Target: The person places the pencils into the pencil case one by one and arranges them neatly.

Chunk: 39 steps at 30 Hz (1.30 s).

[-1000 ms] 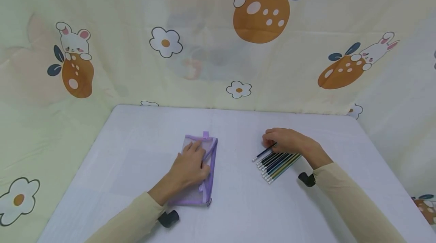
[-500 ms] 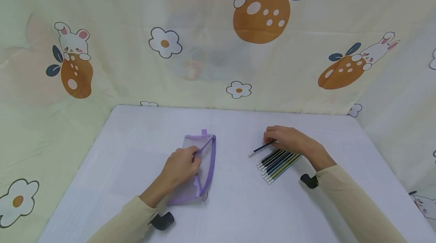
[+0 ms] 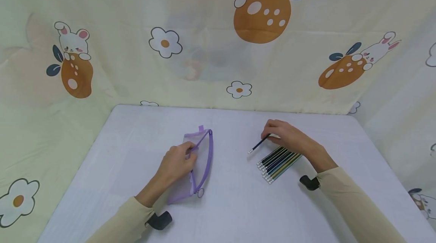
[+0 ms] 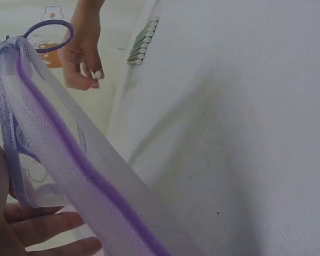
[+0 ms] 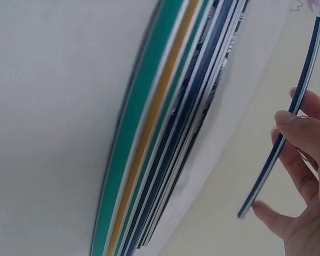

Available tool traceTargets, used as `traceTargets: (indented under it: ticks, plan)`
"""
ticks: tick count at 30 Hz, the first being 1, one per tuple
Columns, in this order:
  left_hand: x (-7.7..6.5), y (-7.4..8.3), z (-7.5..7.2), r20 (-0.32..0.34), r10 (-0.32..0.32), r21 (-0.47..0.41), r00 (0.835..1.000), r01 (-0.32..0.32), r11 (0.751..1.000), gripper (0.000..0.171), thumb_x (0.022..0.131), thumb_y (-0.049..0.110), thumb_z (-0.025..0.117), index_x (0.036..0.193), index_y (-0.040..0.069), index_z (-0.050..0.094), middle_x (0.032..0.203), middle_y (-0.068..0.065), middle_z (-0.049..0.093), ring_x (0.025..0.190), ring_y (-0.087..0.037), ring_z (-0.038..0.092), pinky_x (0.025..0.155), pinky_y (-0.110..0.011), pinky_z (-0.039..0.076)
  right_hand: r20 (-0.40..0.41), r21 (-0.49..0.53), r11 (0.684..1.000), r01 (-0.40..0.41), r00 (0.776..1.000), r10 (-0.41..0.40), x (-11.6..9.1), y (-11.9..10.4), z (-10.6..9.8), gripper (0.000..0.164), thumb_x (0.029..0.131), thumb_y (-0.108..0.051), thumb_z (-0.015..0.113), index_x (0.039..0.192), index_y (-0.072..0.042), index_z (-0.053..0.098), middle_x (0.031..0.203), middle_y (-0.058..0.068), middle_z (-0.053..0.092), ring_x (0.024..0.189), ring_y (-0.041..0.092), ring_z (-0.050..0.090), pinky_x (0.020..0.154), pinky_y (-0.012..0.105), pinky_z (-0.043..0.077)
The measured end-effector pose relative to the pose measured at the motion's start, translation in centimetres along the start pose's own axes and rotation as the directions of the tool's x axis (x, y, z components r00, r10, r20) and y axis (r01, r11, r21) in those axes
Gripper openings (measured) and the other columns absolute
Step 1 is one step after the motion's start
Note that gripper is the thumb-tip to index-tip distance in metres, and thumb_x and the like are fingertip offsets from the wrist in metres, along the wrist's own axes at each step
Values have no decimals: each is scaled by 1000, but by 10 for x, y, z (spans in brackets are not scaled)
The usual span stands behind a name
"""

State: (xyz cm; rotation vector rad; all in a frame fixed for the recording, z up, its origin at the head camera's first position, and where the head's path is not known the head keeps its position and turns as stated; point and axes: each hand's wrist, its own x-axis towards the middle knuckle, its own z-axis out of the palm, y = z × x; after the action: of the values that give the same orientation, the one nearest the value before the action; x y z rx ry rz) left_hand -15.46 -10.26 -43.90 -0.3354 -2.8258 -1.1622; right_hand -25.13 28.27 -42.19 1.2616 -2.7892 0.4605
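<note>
My left hand (image 3: 174, 164) pinches the edge of a purple mesh zipper pouch (image 3: 201, 159). Its mouth gapes toward the right, and a ring hangs at its near corner. In the left wrist view the raised mesh (image 4: 90, 165) rises between thumb and fingers (image 4: 48, 229). My right hand (image 3: 290, 137) holds a dark blue pencil (image 3: 259, 145) above the table, its white eraser end pointing down-left toward the pouch. The right wrist view has thumb and fingers (image 5: 304, 130) pinching the pencil's shaft (image 5: 308, 66). Below that hand lies a tight row of pencils (image 3: 277, 164), partly covered by it.
A white-covered table (image 3: 231, 212) lies under everything. Behind it and at both sides hangs a cream curtain (image 3: 201, 12) with rabbit and flower prints. Dark wrist cameras (image 3: 160, 221) stick out under both sleeves.
From lying flat under my left hand, the pouch is now gripped at its edge, lifted and opened, and shifted slightly left. My right hand has raised one pencil off the row.
</note>
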Motion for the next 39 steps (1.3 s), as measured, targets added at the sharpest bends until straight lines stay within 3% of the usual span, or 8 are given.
traceTargets:
  ticks: [9,15,21,25,29,33,36,39]
  plan:
    - [0,0,-2,-12,-17,-30,1000,17,999,26,89,9,59,112,2,72,108,-19,75,57,-10,57,48,-25,48,-115,77,997,0,993,9,1,-1,-4,33,80,4,81,102,-20,76,101,-7,63,99,14,56,89,40,45]
    - [0,-3,-2,-18,-15,-31,1000,15,999,25,89,8,60,110,2,72,107,-19,75,51,-8,54,43,-24,44,-201,80,997,14,980,2,3,-2,-6,34,80,4,81,106,-18,78,99,-6,64,97,14,56,85,35,45]
    - [0,-4,-2,-21,-1,-35,1000,1,999,24,89,7,60,109,1,72,105,-19,75,51,-7,54,42,-23,43,-156,-4,996,-91,984,89,7,-6,-6,20,83,-6,80,100,-16,77,96,-6,65,94,15,58,83,37,53]
    - [0,-4,-2,-21,-1,-37,1000,0,999,24,90,7,59,109,1,71,104,-18,76,53,-7,56,43,-23,44,-114,-81,990,-113,988,104,7,-9,-5,15,87,-11,78,99,-16,72,97,-6,62,90,13,60,84,37,57]
    - [0,-5,-4,-20,-1,-35,1000,0,999,24,90,6,59,110,1,71,105,-19,75,53,-7,56,43,-23,42,-90,-50,995,-85,993,80,8,-11,-5,19,90,-6,74,108,-12,70,101,-4,61,91,11,60,81,34,60]
    - [0,-5,-5,-24,-3,-33,1000,3,999,25,90,7,58,111,0,71,105,-20,75,53,-12,57,42,-23,41,-104,-38,999,-4,995,0,8,-10,-6,28,89,5,71,114,-6,71,104,2,62,94,14,60,82,35,61]
    - [0,-6,-6,-41,-14,-28,999,13,1000,25,90,8,59,111,1,70,107,-21,75,71,-26,72,46,-23,47,-143,-109,994,31,989,-47,8,-11,-8,28,87,5,73,112,-8,73,103,2,64,95,16,62,89,41,59]
    - [0,-6,-8,-56,-26,-34,998,24,999,23,92,9,59,111,2,69,110,-22,74,96,-37,74,58,-30,59,-200,-169,986,16,979,-50,9,-13,-10,25,85,2,77,106,-13,76,100,-1,67,98,19,64,107,60,46]
